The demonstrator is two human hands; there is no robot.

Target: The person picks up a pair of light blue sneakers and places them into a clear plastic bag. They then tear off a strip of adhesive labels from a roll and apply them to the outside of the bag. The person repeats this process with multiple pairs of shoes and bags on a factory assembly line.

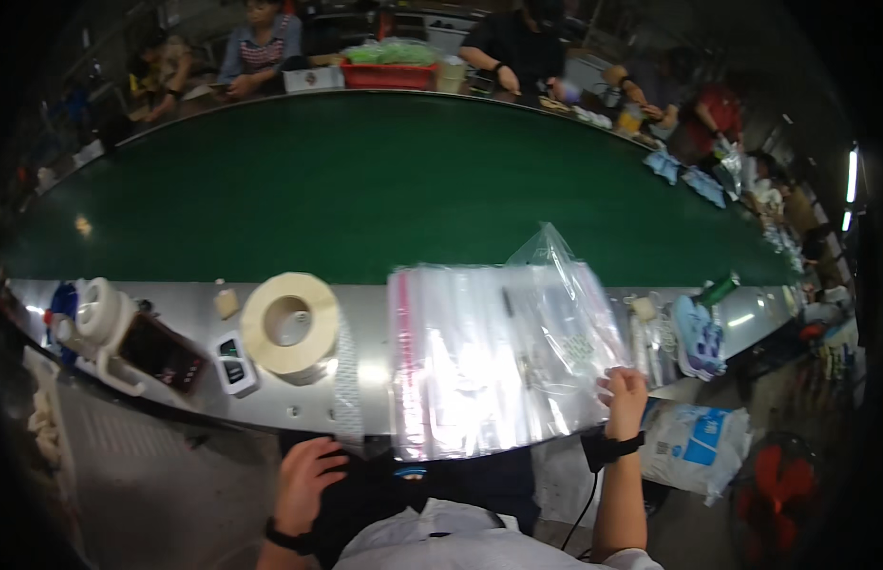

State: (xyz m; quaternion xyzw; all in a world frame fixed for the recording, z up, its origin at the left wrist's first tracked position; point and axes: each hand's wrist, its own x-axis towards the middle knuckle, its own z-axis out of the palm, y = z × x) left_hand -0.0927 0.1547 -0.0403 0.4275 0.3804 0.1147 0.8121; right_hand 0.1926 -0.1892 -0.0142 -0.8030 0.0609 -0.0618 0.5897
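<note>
You're sitting right up at the desk (373,313), and the stack of clear bags (470,370) is lying squarely in front of you, a little to the right, its lower edge reaching the desk's near rim and its far edge meeting the green belt (346,190). Your right hand (626,394) is working the lower right side: its fingers appear to be pinching the edge of the top bag (579,332), which is standing up off the pile in a loose, creased peak. And over on the other side, your left hand (308,475) is hanging free, fingers loosely parted and gripping nothing, just beside the lower end of the strip (348,380) that's trailing from the roll (322,328); whether they're brushing it, you can't tell from here. Now, that film is looking thin, so expect it to be feather-light, floppy and slick, probably creasing easily and clinging to its neighbours. The glare is giving away how smooth it is. A single free edge or corner is offering the best hold, with a light pinch, while a flat palm would likely be sliding several layers at once.
</note>
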